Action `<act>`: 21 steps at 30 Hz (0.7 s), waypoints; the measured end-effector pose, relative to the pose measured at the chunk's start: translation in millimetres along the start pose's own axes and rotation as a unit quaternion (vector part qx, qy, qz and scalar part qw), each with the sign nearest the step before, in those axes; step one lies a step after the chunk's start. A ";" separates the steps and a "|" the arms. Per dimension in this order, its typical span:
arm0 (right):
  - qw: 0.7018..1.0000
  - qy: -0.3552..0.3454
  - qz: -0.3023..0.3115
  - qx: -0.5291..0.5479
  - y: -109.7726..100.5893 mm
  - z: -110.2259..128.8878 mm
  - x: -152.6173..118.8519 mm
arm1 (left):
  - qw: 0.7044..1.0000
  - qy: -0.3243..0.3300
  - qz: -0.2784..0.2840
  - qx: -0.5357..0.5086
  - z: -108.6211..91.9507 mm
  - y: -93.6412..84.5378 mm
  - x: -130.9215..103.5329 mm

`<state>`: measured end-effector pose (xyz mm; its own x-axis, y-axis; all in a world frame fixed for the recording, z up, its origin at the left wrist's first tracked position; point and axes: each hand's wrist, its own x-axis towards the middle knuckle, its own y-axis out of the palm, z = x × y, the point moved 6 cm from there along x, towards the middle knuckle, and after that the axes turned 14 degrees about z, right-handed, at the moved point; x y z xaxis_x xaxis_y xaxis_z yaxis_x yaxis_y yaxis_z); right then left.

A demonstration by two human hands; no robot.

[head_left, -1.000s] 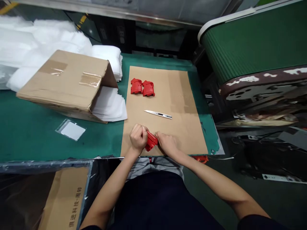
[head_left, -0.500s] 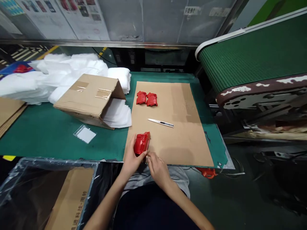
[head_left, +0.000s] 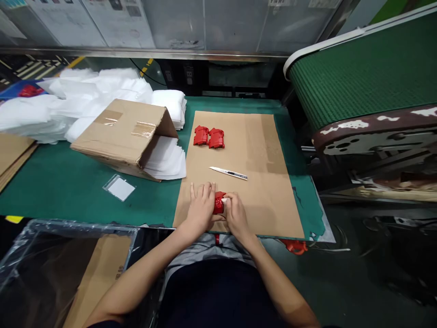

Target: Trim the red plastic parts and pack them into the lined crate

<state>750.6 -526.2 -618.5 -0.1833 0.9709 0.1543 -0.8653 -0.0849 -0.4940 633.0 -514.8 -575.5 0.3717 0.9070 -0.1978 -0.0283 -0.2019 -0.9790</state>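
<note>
Left hand [head_left: 200, 210]: spread against one red plastic part [head_left: 218, 205], grip unclear
Right hand [head_left: 236, 218]: pinching one small white piece [head_left: 224, 200]
Brown sheet [head_left: 266, 193]: two other red parts [head_left: 216, 138], one utility knife [head_left: 228, 172]

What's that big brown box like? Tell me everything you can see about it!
The box looks like cardboard, with rough, worn edges. It lies on the green table, its open end facing right. Two strips of shiny tape cross its top. Thin white sheets poke out of the opening in a fanned stack. A fluffy white pile sits right behind it. Neither hand touches it. How far back the sheets go inside is hidden.
</note>
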 end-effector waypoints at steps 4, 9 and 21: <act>0.994 -0.037 0.086 -0.050 9.6 1.3 21.4 | 0.997 0.039 0.063 -0.001 -1.4 4.6 19.0; 0.987 -0.045 0.151 -0.013 4.3 -3.3 22.9 | 0.993 0.054 0.103 -0.005 4.4 10.9 22.0; 0.989 -0.035 0.141 -0.027 7.2 -7.5 12.8 | 0.987 0.075 0.135 -0.032 3.4 13.3 24.2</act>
<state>745.6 -512.7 -626.5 -0.4472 0.8923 0.0617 -0.7491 -0.3359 -0.5710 638.4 -494.2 -593.5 0.4918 0.7528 -0.4375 -0.0885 -0.4567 -0.8852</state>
